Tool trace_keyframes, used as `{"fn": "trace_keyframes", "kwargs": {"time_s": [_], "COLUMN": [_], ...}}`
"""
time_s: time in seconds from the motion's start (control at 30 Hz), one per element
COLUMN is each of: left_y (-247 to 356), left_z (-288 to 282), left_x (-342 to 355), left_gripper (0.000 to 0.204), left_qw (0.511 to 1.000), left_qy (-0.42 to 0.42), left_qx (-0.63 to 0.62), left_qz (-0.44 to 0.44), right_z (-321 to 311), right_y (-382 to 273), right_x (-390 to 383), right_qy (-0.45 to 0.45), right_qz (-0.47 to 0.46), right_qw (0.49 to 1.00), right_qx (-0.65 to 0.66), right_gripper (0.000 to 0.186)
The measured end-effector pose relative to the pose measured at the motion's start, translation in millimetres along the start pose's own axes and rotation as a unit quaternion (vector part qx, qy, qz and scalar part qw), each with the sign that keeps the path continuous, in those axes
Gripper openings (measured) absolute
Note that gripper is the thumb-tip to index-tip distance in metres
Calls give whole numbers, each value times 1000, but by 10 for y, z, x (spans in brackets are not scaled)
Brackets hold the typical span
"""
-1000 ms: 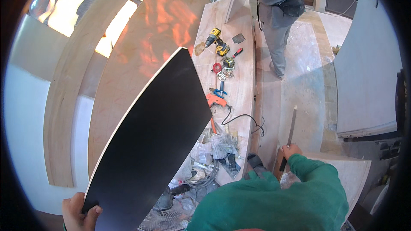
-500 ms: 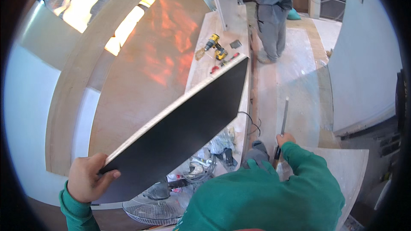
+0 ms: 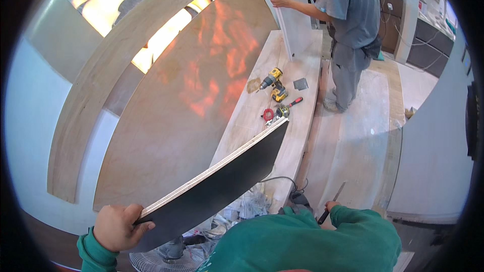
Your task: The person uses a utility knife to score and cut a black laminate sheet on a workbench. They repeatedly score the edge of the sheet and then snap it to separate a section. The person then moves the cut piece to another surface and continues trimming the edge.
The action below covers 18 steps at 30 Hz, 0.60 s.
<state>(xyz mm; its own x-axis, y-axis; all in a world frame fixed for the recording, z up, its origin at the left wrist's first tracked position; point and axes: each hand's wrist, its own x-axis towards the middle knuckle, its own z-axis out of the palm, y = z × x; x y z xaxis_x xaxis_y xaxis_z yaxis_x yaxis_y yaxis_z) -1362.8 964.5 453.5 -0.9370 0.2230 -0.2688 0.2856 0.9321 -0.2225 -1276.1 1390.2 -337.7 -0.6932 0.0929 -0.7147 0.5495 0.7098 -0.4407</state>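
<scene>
Pale wood, a long bench (image 3: 247, 121) of it, runs down the middle of the room, and a big brown sheet (image 3: 176, 100) leans on its left side with orange patches of light across it. Over the bench's near stretch hangs a black board (image 3: 217, 191), tilted, its raw pale edge turned upward and its far corner reaching over the bench. Left of the bench's near end, the left hand (image 3: 118, 227) is clamped on that board's near end, thumb pressed to the black face. Right of the bench, the right hand (image 3: 331, 205) is closed around a long thin tool (image 3: 323, 216) with a dark handle, its narrow blade pointing away; I can't make out every finger. On the bench, beyond the board, lie a yellow and black drill (image 3: 274, 75), a grey square piece (image 3: 300, 84), a red-handled tool (image 3: 296, 102), a tape measure (image 3: 282, 112) and a red ring (image 3: 267, 114). A co-worker (image 3: 353, 25) stands right of the bench's far end, both hands on a white panel (image 3: 297, 27) upright on the bench. Crumpled plastic bags (image 3: 249, 204) and a fan (image 3: 161, 262) crowd the bench's near end, partly hidden by the board.
</scene>
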Motion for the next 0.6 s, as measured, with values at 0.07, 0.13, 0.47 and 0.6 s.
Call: {"fn": "trace_keyframes", "kwargs": {"time_s": [0.07,0.13,0.47,0.6], "left_y": [29,18,-62,-202], "left_z": [-78,-106,-29,186], "left_x": [139,263,595,551], "left_gripper": [33,33,30,29], "left_qw": [1000,1000,998,995], "left_qy": [9,23,40,63], "left_qx": [10,7,-36,-64], "left_qz": [-3,-2,-44,-41], "right_z": [-306,-541,-991,-1135], "right_y": [-76,-167,-496,-321], "right_x": [254,476,676,568], "right_qy": [-7,-13,-158,-255], "right_qz": [-74,-138,-86,-81], "right_qw": [994,968,955,913], "right_qx": [-82,-208,-237,-308], "right_gripper": [27,27,33,34]}}
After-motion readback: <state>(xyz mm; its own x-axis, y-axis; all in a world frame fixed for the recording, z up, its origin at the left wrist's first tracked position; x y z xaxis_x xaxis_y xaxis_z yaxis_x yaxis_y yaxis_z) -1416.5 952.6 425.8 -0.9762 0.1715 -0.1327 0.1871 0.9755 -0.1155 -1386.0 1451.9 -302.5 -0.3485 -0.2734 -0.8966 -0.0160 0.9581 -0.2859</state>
